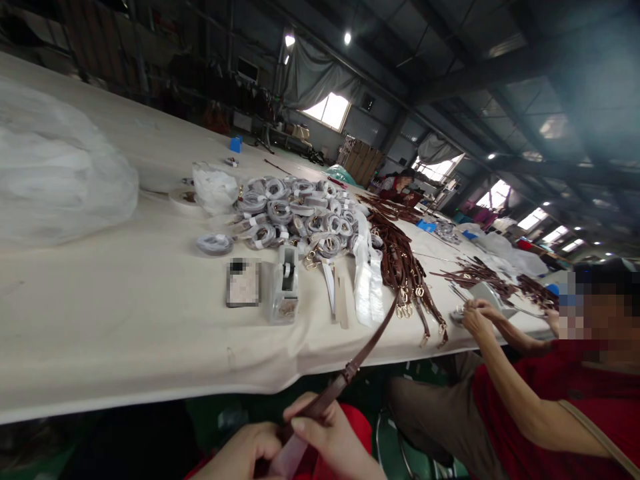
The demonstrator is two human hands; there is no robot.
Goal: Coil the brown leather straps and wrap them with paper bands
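A brown leather strap (361, 357) with a buckle runs from the edge of a brown strap pile down to my lap. My right hand (333, 427) pinches it below the buckle, thumb on top. Beside it, my left hand (250, 450) is closed around the strap's lower end, where a pale, glossy stretch shows; I cannot tell whether that is a plastic wrap or a reflection. The brown strap pile (400, 260) has gold-coloured clasps hanging toward the table's front edge. Left of it lie many coiled, wrapped straps (300, 213).
On the pale-covered table (125, 320) are a tape dispenser (285, 287), a phone (243, 283), clear plastic sleeves (369, 273) and a large plastic bag (60, 167). A co-worker in a red top (530, 393) sits close on my right, hands over the table.
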